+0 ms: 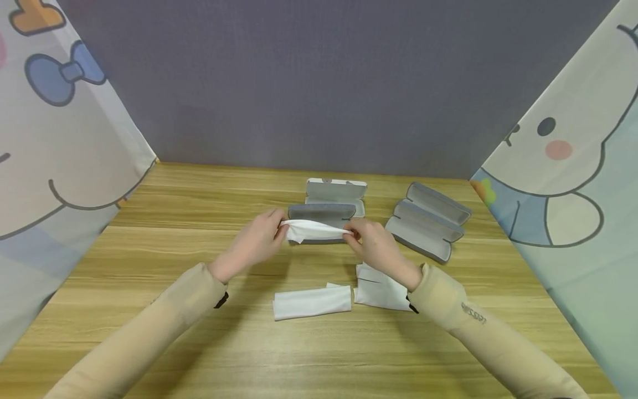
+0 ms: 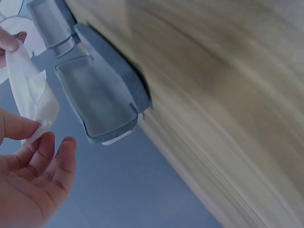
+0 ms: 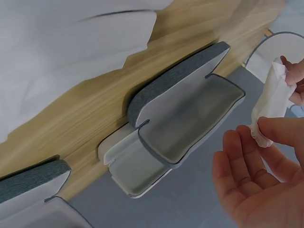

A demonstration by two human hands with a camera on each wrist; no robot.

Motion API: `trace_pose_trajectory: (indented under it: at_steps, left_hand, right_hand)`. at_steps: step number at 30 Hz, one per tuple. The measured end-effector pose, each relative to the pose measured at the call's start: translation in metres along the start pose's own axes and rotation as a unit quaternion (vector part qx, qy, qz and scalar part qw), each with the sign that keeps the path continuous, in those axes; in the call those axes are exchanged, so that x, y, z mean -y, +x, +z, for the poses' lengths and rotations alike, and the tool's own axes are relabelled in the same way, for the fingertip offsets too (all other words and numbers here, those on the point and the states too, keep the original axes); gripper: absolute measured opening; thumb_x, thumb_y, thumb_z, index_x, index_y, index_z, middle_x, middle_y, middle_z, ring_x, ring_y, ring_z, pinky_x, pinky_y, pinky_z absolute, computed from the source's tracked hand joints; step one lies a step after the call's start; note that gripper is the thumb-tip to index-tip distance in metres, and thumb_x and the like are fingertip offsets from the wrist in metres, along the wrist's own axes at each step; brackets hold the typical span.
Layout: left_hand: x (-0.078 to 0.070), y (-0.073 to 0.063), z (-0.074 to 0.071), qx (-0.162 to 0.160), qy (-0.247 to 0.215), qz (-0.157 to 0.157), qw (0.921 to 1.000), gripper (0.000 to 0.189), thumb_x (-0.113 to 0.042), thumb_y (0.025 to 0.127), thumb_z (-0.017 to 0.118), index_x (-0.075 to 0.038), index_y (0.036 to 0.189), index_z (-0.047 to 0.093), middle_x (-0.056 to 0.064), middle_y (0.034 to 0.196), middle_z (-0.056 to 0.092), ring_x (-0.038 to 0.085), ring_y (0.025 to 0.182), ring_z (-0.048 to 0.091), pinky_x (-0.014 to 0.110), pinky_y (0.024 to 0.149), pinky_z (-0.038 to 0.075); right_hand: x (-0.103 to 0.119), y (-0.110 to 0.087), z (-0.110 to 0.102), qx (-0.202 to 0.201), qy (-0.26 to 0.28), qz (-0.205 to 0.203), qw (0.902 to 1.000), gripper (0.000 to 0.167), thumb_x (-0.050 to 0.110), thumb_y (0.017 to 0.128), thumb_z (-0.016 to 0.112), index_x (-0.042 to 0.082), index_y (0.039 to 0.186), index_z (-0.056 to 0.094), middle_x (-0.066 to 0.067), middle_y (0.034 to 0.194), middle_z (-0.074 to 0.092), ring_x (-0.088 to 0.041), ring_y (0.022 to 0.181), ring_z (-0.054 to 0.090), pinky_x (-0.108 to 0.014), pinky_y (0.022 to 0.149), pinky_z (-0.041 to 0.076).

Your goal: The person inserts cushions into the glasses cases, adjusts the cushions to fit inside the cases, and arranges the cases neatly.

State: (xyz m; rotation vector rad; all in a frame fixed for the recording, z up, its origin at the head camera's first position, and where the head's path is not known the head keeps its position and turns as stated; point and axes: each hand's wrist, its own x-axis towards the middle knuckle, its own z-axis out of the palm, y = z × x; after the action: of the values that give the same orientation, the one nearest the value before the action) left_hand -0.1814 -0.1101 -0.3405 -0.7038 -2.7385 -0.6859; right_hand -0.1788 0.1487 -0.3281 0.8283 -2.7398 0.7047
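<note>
A folded white cloth (image 1: 316, 230) is stretched between both hands above an open grey glasses case (image 1: 323, 211). My left hand (image 1: 259, 238) pinches its left end between thumb and fingers. At the other end, my right hand (image 1: 376, 245) pinches it the same way. The left wrist view shows the cloth (image 2: 31, 88) held by the left hand (image 2: 35, 175), with the case (image 2: 97, 95) beyond it. In the right wrist view the right hand (image 3: 266, 175) grips the near end of the cloth (image 3: 270, 97), apart from the case (image 3: 190, 118).
Behind stands an open white-lidded glasses case (image 1: 335, 191). Another open grey case (image 1: 423, 227) lies to the right. Nearer on the wooden table (image 1: 199, 343) lie a folded white cloth (image 1: 312, 302) and a further white cloth (image 1: 381, 289), partly covered by the right arm.
</note>
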Motion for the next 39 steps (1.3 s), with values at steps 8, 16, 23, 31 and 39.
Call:
trace_pose_trajectory:
  at_steps: [8, 16, 23, 31, 39]
  left_hand:
    - [0.001, 0.012, -0.002, -0.021, 0.005, 0.001, 0.9998, 0.011, -0.010, 0.093, 0.055, -0.001, 0.094, 0.060, 0.008, 0.080, 0.058, 0.016, 0.067, 0.050, 0.028, 0.057, 0.044]
    - [0.002, 0.018, 0.004, -0.029, 0.004, -0.012, 0.9995, 0.011, -0.011, 0.094, 0.056, -0.001, 0.095, 0.062, 0.008, 0.080, 0.059, 0.016, 0.065, 0.050, 0.028, 0.056, 0.042]
    - [0.003, 0.022, 0.010, -0.028, -0.001, -0.035, 0.9990, 0.014, -0.012, 0.095, 0.055, -0.002, 0.095, 0.063, 0.008, 0.079, 0.061, 0.014, 0.060, 0.050, 0.023, 0.049, 0.038]
    - [0.004, 0.027, 0.019, -0.032, 0.005, -0.060, 0.9977, 0.014, -0.013, 0.094, 0.056, -0.002, 0.093, 0.066, 0.009, 0.081, 0.065, 0.014, 0.060, 0.054, 0.022, 0.047, 0.039]
    - [0.006, 0.031, 0.026, -0.035, 0.017, -0.081, 0.9959, 0.014, -0.012, 0.093, 0.055, -0.004, 0.090, 0.066, 0.007, 0.078, 0.064, 0.014, 0.059, 0.050, 0.023, 0.046, 0.036]
  right_hand:
    - [-0.009, 0.008, -0.002, 0.000, 0.011, 0.012, 0.9999, 0.013, 0.010, 0.093, 0.062, 0.001, 0.098, 0.069, -0.010, 0.085, 0.069, -0.019, 0.074, 0.064, -0.029, 0.060, 0.050]
    - [-0.018, 0.015, -0.002, -0.004, 0.013, 0.019, 0.9997, 0.013, 0.010, 0.094, 0.060, 0.001, 0.096, 0.069, -0.009, 0.082, 0.069, -0.019, 0.072, 0.064, -0.032, 0.062, 0.051]
    - [-0.024, 0.022, 0.001, -0.006, 0.009, 0.035, 0.9993, 0.016, 0.011, 0.095, 0.059, 0.000, 0.098, 0.070, -0.011, 0.082, 0.068, -0.020, 0.070, 0.062, -0.032, 0.062, 0.050]
    - [-0.032, 0.026, 0.008, 0.000, 0.007, 0.059, 0.9983, 0.016, 0.014, 0.095, 0.059, 0.002, 0.100, 0.070, -0.010, 0.082, 0.067, -0.018, 0.066, 0.059, -0.030, 0.058, 0.047]
    - [-0.038, 0.031, 0.017, 0.005, 0.006, 0.073, 0.9973, 0.018, 0.015, 0.096, 0.058, 0.003, 0.100, 0.070, -0.010, 0.081, 0.068, -0.015, 0.059, 0.055, -0.025, 0.050, 0.042]
